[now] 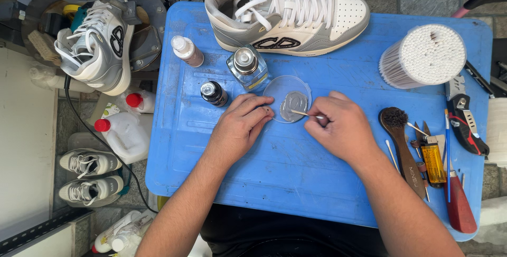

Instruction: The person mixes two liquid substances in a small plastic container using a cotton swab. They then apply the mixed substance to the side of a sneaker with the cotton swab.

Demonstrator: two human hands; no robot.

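A clear round dish with a puddle of grey paint lies on the blue plastic tabletop. My right hand pinches a thin cotton swab, its tip in the grey paint. My left hand rests flat on the table, its fingertips touching the dish's left edge. A white and grey sneaker lies on its side at the far edge of the table, just beyond the dish.
Three small bottles stand left of the dish. A tub of cotton swabs sits at the far right. A brush, lighter, paintbrushes and a knife lie right. Another sneaker sits on a machine at left; jugs and shoes below.
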